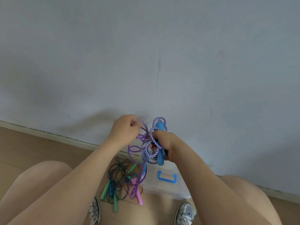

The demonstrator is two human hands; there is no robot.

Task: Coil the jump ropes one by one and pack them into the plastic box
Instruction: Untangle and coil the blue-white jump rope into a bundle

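My right hand [164,143] grips a blue jump-rope handle [160,157] with loops of its blue-and-white braided rope [148,151] wound around it. My left hand [125,129] pinches a strand of that braided rope near its top. A thin purple rope [134,149] is tangled in the loops and hangs down to the floor. The clear plastic box [165,189] with a blue handle on its lid lies on the floor below my right forearm. A pile of other jump ropes [121,177] with green, blue and pink handles lies left of the box.
A grey wall [146,54] rises just behind the ropes, with a pale baseboard along the wooden floor [24,146]. My knees frame the pile on both sides, and my two grey sneakers [185,213] stand at the bottom edge.
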